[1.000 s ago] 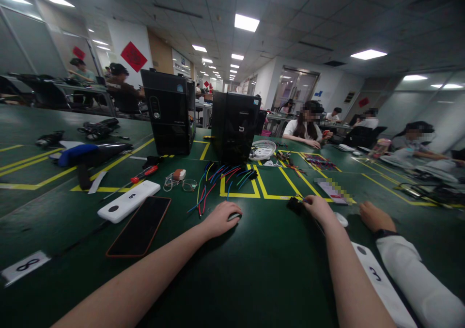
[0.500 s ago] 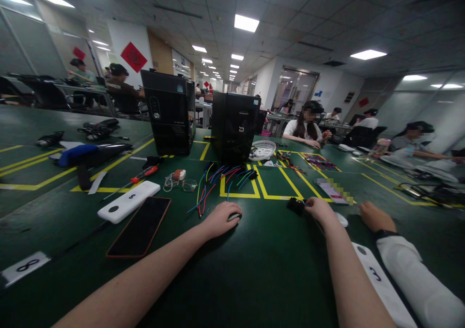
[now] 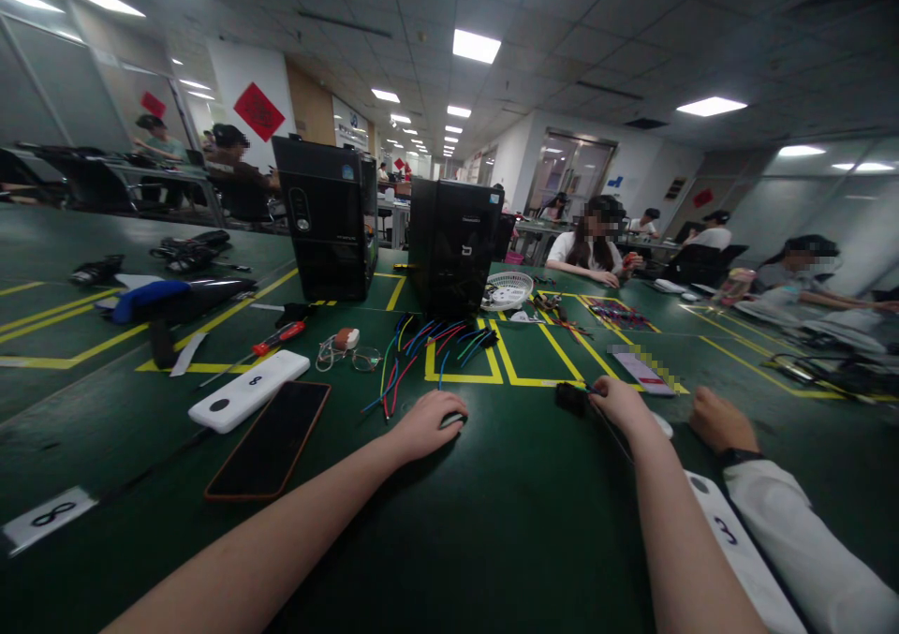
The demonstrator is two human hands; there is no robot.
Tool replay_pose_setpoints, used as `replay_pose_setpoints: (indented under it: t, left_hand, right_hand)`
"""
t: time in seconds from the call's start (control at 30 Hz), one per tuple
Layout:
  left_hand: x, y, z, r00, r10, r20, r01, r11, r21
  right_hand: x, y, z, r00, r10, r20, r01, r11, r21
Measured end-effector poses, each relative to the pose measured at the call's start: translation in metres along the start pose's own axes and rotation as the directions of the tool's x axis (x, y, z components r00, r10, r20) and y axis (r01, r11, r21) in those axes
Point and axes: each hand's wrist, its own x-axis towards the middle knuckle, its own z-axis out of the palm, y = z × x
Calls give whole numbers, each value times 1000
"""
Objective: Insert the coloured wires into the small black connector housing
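Observation:
My left hand rests on the green table, fingers curled together. A small pale sliver shows between thumb and fingers; I cannot make out what it is. Just beyond that hand lies a spread of blue, red and green wires. My right hand is closed, its fingertips pinching a thin wire. At the wire's end a small black piece, perhaps a connector, lies on the table left of the fingertips. Another person's hand rests as a fist to the right.
Two black computer towers stand behind the wires. A phone, a white numbered device, glasses and a red-handled screwdriver lie left. A white basket sits farther back. Another white device lies beside my right forearm.
The other person's fist and sleeve have shifted slightly left. The black piece by my right hand has turned a little. My left hand has not moved.

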Motion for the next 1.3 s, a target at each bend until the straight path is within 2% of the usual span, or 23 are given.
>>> replay_pose_setpoints:
  t: [0.33, 0.5, 0.6, 0.8, 0.9, 1.0, 1.13, 1.2, 1.3]
  left_hand:
    - [0, -1, 1, 1000, -2, -3, 2, 1000, -7]
    - [0, -1, 0, 1000, -7, 3, 7, 1000, -6]
    - [0, -1, 0, 1000, -10, 9, 10, 1000, -8]
    - [0, -2, 2, 1000, 3, 0, -3, 1000, -7]
    - [0, -2, 2, 1000, 6, -4, -6, 1000, -6]
    - [0, -1, 1, 1000, 0, -3, 0, 1000, -3]
    - [0, 0, 0, 1000, -2, -3, 2, 1000, 3]
    - [-1, 1, -1, 1000, -1, -2, 1, 1000, 3]
    - [-1, 1, -1, 1000, -2, 0, 2, 1000, -1]
  right_hand:
    - [0, -2, -3, 985, 104, 139, -92, 992, -87]
    - [-6, -1, -8, 967, 70, 244, -75, 997, 10]
    - [-9, 0, -12, 962, 2, 274, -31, 995, 99]
    - [-6, -11, -2, 959, -19, 283, -17, 992, 127]
    - [-4, -22, 6, 982, -39, 187, 21, 995, 99]
    - [-5, -29, 8, 993, -22, 112, 24, 1000, -18]
    - [-9, -21, -3, 971, 41, 235, -26, 997, -68]
    - [-11, -15, -11, 964, 60, 260, -43, 997, -71]
    - [-16, -13, -19, 970, -33, 240, 35, 999, -7]
